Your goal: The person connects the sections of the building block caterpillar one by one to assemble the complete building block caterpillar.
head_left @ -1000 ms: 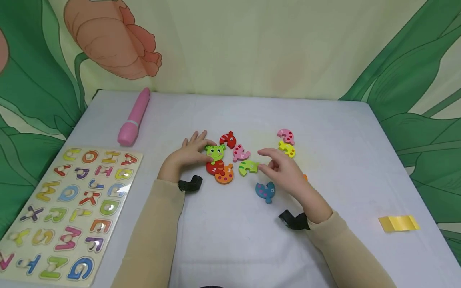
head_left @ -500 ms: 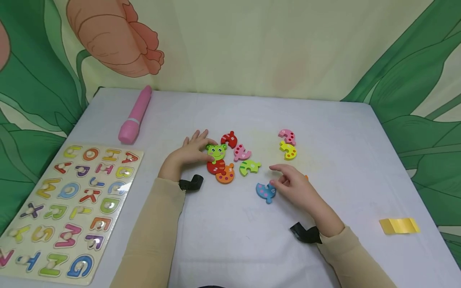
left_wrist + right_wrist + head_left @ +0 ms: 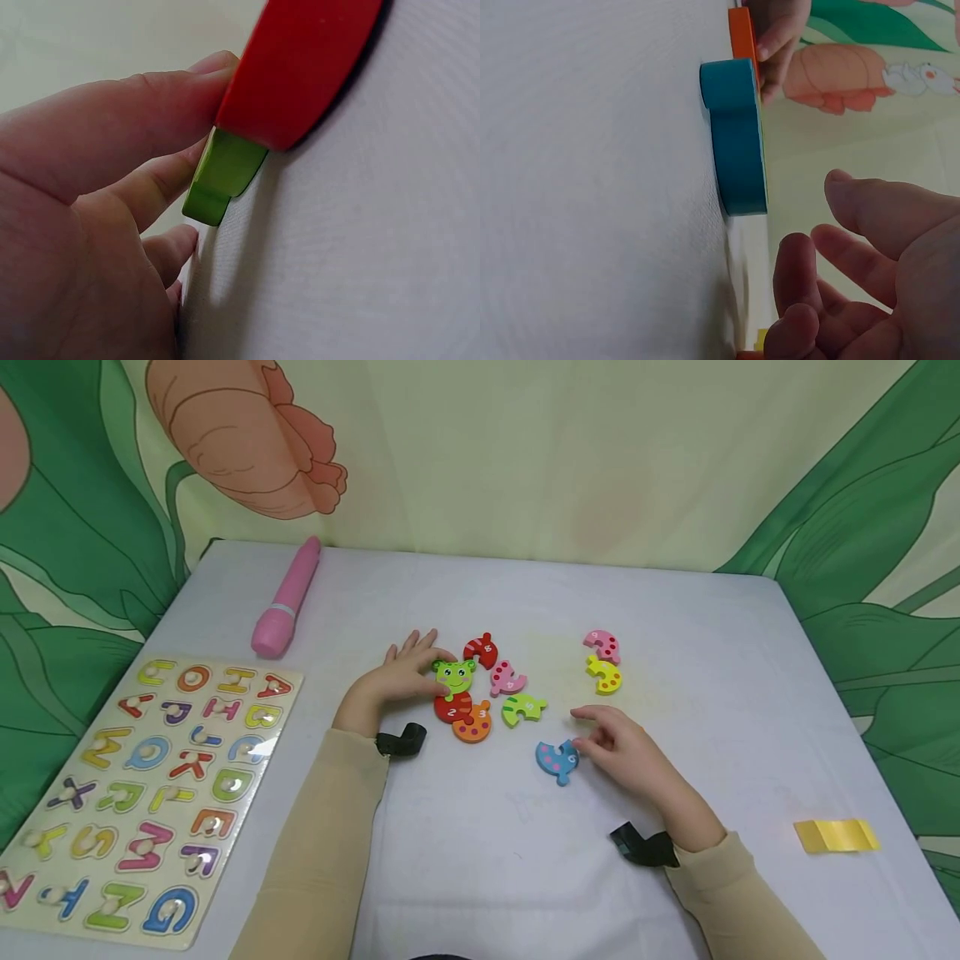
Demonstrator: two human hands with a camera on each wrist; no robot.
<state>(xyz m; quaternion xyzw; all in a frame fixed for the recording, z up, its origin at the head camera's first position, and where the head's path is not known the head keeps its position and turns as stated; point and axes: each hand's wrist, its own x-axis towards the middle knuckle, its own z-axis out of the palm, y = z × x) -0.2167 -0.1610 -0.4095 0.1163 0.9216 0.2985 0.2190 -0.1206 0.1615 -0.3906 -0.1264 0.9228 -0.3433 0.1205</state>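
My left hand (image 3: 392, 687) spans the green smiling-face puzzle piece (image 3: 454, 677), thumb and forefinger on its edges, the other fingers spread on the cloth. The red "2" piece (image 3: 452, 707) joins below the face, and an orange spotted piece (image 3: 472, 724) adjoins it. In the left wrist view the thumb presses near where the red piece (image 3: 300, 67) meets the green piece (image 3: 221, 169). My right hand (image 3: 626, 747) hovers beside the blue spotted piece (image 3: 557, 762), fingers loosely bent. The right wrist view shows a gap between its thumb and the blue piece (image 3: 739, 150).
Near the chain lie red (image 3: 482, 650), pink (image 3: 507, 678) and green striped (image 3: 523, 708) pieces. Another pink piece (image 3: 603, 645) and a yellow one (image 3: 604, 675) lie farther right. A letter board (image 3: 161, 793), pink microphone-shaped toy (image 3: 286, 599) and yellow strip (image 3: 836, 836) are on the table.
My right hand has moved right and nearer to me, from beside the green striped piece to beside the blue one. My left hand stays at the green face piece.
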